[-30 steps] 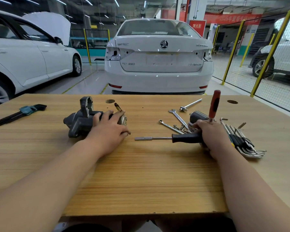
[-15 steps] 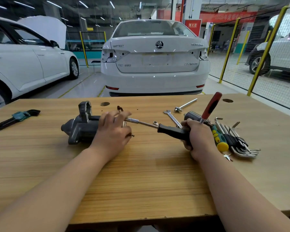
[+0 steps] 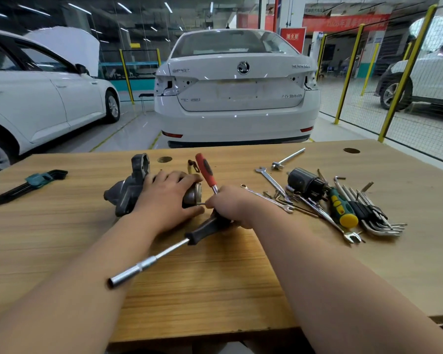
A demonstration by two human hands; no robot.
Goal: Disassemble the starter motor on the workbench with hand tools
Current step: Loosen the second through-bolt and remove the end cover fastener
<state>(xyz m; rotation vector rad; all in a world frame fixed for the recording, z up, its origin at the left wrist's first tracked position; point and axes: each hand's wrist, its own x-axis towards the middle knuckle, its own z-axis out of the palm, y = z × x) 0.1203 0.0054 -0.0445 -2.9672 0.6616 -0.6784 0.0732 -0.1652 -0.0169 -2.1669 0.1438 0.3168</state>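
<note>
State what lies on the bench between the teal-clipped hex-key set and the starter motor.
Nothing: the head view shows only bare workbench between that hex-key set and the starter motor.

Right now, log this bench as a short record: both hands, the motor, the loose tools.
left hand: grips the starter motor, steadying it on the workbench
right hand: holds the black-handled nut driver, socket end towards the person
red-handled screwdriver: rises from the right hand, handle uppermost
right of hands: spanners, green screwdriver, hex keys, black cylinder
far left: second hex key set
</note>
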